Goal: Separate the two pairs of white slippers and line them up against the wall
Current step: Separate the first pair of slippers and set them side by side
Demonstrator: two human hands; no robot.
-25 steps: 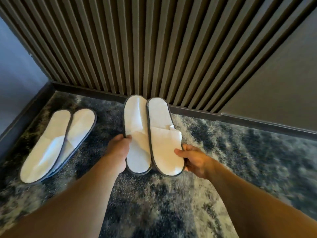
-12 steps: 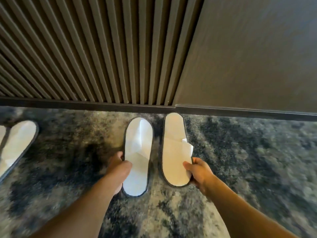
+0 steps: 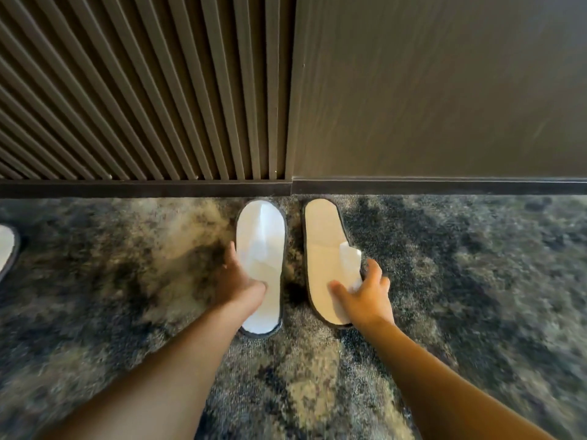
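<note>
Two white slippers with dark trim lie flat on the carpet, side by side with a small gap, their far ends almost at the baseboard (image 3: 143, 188). My left hand (image 3: 243, 282) holds the left slipper (image 3: 260, 236) at its left edge, thumb on top. My right hand (image 3: 365, 293) is over the near end of the right slipper (image 3: 324, 242), fingers spread, thumb touching the slipper's top beside the crumpled strap. Part of another white slipper (image 3: 4, 249) shows at the far left edge; the rest of that pair is out of frame.
A slatted dark panel (image 3: 143, 90) and a plain dark wall (image 3: 444, 90) rise behind the baseboard. Mottled grey and beige carpet (image 3: 476, 281) stretches to both sides of the pair.
The two slippers moved apart, then further towards the wall, and now lie on the carpet. My right hand has spread its fingers. The view shifted right, so the other pair slid out of frame.
</note>
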